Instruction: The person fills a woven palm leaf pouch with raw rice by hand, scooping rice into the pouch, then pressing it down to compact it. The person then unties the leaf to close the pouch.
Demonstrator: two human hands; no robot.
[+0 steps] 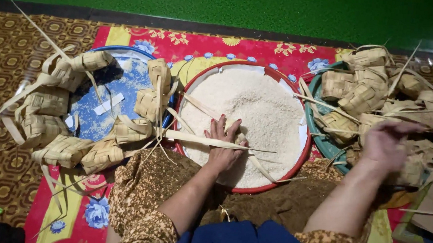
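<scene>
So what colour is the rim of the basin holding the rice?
Red. The rim of the basin shows around the white rice, best seen in the head view.

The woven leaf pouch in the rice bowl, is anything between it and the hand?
No. The left hand already rests on the pale woven palm-leaf pouch, pressing it into the white rice in the round red-rimmed bowl. Only the pouch's own long leaf strips lie under the fingers. The right hand is over other pouches, blurred.

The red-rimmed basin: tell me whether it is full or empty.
Nearly full. White rice fills the red-rimmed basin almost up to its rim, heaped in the middle, and the left hand rests in the rice.
</scene>
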